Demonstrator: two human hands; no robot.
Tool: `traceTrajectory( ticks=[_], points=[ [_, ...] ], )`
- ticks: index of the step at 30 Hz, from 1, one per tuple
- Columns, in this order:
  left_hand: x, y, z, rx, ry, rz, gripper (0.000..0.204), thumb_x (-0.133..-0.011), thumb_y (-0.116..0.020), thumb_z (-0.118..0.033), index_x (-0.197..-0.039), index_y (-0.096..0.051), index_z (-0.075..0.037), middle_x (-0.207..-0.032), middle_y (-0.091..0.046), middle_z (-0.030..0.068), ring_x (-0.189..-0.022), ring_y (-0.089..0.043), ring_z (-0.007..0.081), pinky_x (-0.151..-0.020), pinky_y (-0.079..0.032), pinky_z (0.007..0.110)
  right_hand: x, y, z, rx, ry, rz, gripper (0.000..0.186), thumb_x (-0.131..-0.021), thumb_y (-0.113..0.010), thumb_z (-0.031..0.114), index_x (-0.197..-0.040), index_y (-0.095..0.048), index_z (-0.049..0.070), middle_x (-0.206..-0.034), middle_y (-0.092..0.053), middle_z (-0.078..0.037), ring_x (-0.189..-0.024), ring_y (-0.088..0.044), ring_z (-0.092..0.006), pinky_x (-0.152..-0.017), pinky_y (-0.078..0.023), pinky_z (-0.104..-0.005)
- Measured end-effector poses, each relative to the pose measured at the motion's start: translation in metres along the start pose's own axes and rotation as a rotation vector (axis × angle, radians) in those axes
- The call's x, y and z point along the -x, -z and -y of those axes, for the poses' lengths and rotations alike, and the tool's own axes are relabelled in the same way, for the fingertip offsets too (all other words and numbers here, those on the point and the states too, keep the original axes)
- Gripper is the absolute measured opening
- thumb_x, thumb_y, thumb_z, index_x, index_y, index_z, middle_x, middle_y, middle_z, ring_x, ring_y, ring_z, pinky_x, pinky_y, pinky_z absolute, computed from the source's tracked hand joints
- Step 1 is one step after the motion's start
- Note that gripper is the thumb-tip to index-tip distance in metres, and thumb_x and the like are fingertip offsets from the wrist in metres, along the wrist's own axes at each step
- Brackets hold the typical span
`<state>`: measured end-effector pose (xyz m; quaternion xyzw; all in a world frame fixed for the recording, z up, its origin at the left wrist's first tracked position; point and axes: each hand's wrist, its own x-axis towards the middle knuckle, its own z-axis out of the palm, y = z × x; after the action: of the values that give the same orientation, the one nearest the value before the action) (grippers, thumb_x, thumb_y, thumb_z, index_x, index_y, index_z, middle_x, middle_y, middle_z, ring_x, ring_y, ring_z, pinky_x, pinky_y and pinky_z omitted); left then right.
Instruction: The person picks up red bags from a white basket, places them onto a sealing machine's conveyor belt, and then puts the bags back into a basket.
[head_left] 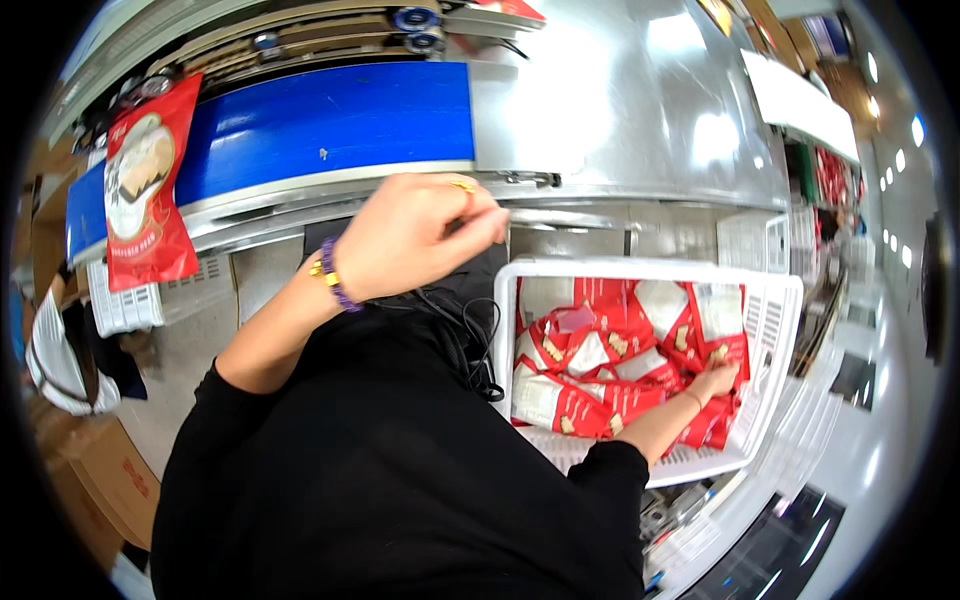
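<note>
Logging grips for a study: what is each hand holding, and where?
Right hand grasps a red pouch in the white basket, seemingly at its lower edge. Left hand seems empty.

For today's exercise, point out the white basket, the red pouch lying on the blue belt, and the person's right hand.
white basket (pixel 650 268): head view, on its bare far rim.
red pouch (pixel 145 195): head view, middle of its face.
right hand (pixel 714 382): head view, back of the hand, among pouches.

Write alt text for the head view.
The right hand reaches into a white basket of red and white pouches, while the left hand hangs closed before a blue conveyor belt carrying one red pouch.
</note>
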<state>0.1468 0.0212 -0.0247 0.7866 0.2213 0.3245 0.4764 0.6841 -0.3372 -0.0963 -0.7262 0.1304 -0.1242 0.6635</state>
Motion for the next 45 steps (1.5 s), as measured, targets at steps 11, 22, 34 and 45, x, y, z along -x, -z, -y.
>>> traceTrajectory(
  ticks=[11,22,34,45],
  points=[
    [0.015,0.009,0.014,-0.079,-0.006,0.062,0.021,-0.088,-0.063,-0.02,-0.077,-0.067,-0.002,-0.077,-0.066,0.0108,-0.068,-0.063,0.0287,-0.063,-0.049,0.036,-0.065,0.087,-0.035,0.008,-0.117,0.301,0.034,-0.089,-0.064,0.039,-0.103,-0.059,0.009,-0.083,-0.062,-0.006,-0.068,-0.057,-0.0148,-0.058,-0.05,-0.0237],
    [0.001,-0.018,-0.008,0.011,-0.189,-0.027,0.028,-0.085,-0.066,-0.022,-0.106,-0.064,-0.003,-0.096,-0.063,0.0096,-0.091,-0.062,0.0275,-0.081,-0.049,0.036,0.178,-0.048,0.157,0.005,0.584,0.54,0.03,-0.095,-0.058,0.018,-0.069,-0.053,0.002,-0.07,-0.06,-0.009,-0.067,-0.062,-0.0206,-0.064,-0.053,-0.0296],
    [0.002,0.017,-0.03,0.154,-0.074,-0.327,0.024,-0.074,-0.076,-0.01,-0.097,-0.069,-0.007,-0.088,-0.069,0.0078,-0.079,-0.067,0.0208,-0.069,-0.051,0.03,0.459,-0.07,0.165,-0.18,1.202,1.091,0.02,-0.1,-0.042,0.012,-0.091,-0.049,-0.003,-0.088,-0.062,-0.018,-0.082,-0.06,-0.0211,-0.077,-0.049,-0.0298],
    [0.017,0.052,-0.009,0.434,0.108,-0.32,0.026,-0.08,-0.076,-0.008,-0.103,-0.067,-0.001,-0.094,-0.07,0.0067,-0.082,-0.061,0.0078,-0.074,-0.05,0.025,0.435,-0.129,0.107,-0.18,0.327,1.576,0.058,-0.085,-0.07,0.012,-0.135,-0.044,0.001,-0.131,-0.055,-0.012,-0.117,-0.055,-0.0262,-0.104,-0.042,-0.0419]
  ],
)
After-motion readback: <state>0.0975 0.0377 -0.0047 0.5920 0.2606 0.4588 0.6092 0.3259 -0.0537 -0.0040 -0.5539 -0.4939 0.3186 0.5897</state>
